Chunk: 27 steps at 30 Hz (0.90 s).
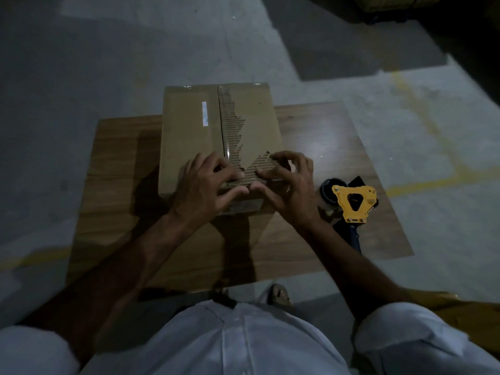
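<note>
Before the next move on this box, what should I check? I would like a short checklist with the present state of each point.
1. Box stands on the table: ok.
2. Left hand and right hand are both on the box's near end: ok.
3. Top flaps lie closed along the middle seam: ok.
4. Top surface intact: not ok. The torn patch on the right flap shows bare ribs.
5. Tape dispenser lies on the table, right of the box: ok.
6. Fingers pinch a tape end: cannot tell.
</note>
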Available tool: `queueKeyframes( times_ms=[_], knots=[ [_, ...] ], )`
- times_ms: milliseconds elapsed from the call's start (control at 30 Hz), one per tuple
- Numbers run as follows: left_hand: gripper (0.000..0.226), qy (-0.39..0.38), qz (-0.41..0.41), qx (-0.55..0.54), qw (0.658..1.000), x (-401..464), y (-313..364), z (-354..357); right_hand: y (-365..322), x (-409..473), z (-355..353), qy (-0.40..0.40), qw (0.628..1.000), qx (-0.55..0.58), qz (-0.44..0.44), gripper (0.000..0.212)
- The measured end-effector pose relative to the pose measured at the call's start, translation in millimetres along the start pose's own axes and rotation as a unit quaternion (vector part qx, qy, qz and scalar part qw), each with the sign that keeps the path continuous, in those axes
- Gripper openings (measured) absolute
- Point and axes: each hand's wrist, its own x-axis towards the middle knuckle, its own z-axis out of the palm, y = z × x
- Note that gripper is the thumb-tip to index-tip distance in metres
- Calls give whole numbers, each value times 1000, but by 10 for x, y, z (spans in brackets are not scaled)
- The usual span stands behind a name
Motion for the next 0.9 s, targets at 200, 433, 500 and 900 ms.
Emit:
queueKeyframes(
  times_ms=[200,433,500,900],
  knots=[
    [47,4,-26,96,995,-44,126,106,69,-110,54,-10,1000,13,-1,44],
    [42,-33,27,-50,998,176,212,108,281,94,-147,-54,997,50,-22,37],
    [43,-22,29,-46,998,178,213,138,303,65,-112,-54,995,78,-15,37],
    [47,-66,-16,-54,996,214,223,86,264,-61,-198,-73,988,138,-15,44]
  ],
)
